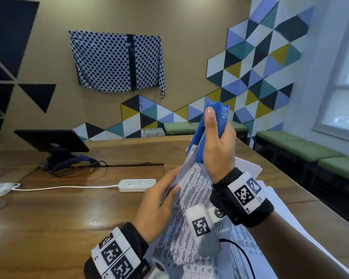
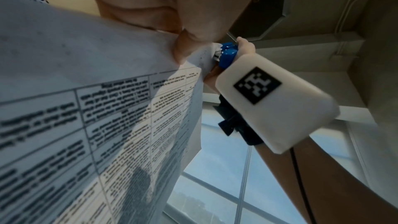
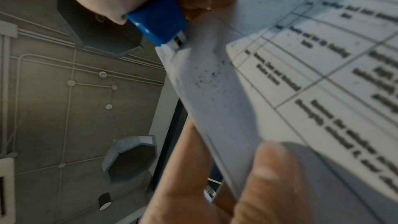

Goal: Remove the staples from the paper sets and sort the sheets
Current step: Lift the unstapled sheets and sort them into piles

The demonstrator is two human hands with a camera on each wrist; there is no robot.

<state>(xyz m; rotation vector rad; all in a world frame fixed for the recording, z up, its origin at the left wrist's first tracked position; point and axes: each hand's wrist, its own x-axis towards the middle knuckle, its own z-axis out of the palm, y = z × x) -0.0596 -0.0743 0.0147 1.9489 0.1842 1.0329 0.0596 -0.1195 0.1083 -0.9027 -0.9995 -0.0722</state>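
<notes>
A printed paper set [image 1: 191, 190] covered in tables is lifted off the table, its top corner raised. My left hand [image 1: 159, 200] pinches that set a little below the corner, thumb on the printed face. My right hand [image 1: 218, 150] grips a blue staple remover [image 1: 208, 129] upright, thumb along its side. The remover's metal tip sits on the paper corner. In the left wrist view the blue staple remover [image 2: 227, 54] meets the paper set [image 2: 103, 108] just past my pinching fingers. The right wrist view shows the staple remover [image 3: 159, 25] biting the corner of the paper set [image 3: 280, 77]. The staple itself is hidden.
More white sheets [image 1: 270, 202] lie stacked under my right forearm on the wooden table [image 1: 58, 214]. A white power strip [image 1: 137, 185] with its cord lies ahead on the left. A black tablet on a stand [image 1: 52, 143] sits further back. Green benches [image 1: 302, 150] run along the right wall.
</notes>
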